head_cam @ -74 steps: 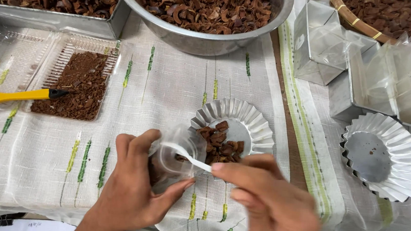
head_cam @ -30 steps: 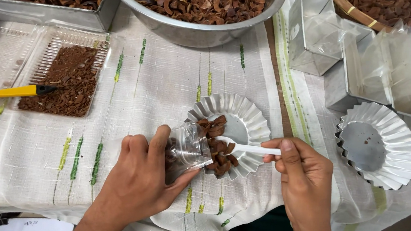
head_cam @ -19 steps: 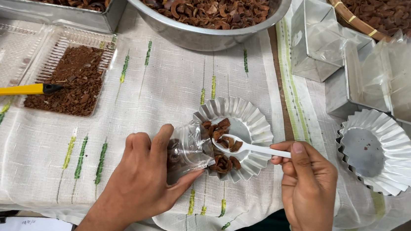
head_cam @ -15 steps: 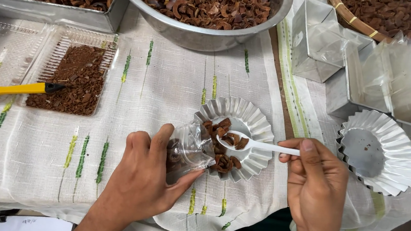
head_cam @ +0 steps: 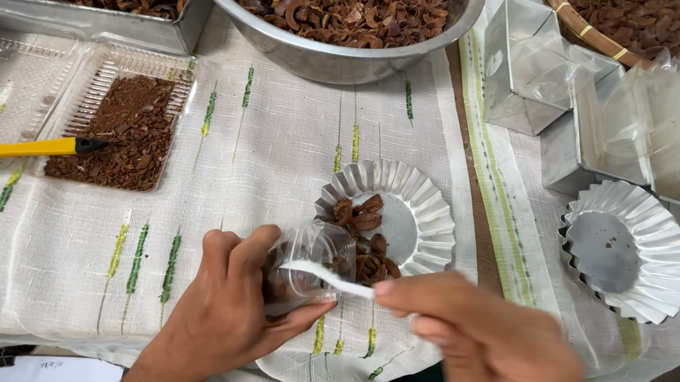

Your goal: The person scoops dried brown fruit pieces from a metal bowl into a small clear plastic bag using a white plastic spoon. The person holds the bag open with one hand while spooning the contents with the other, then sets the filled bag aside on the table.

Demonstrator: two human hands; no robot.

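Cup: a small clear plastic cup (head_cam: 307,263) lies tilted on the white cloth (head_cam: 269,152), its mouth toward the fluted foil dish (head_cam: 404,213).
Left hand: the left hand (head_cam: 222,320) is closed around the cup.
Right hand: the right hand (head_cam: 490,352), a little blurred, pinches a white plastic spoon (head_cam: 324,275) whose tip is at the cup's mouth.
Dish: it holds brown shell pieces (head_cam: 365,230) and touches the cup.
Second dish: another fluted foil dish (head_cam: 626,249) stands apart on the right.
Tray: a clear tray of brown crumbs (head_cam: 128,127) lies on the left, with a yellow-handled brush (head_cam: 24,149) resting on it.
Bowl: a big metal bowl (head_cam: 327,55) of shells is behind.
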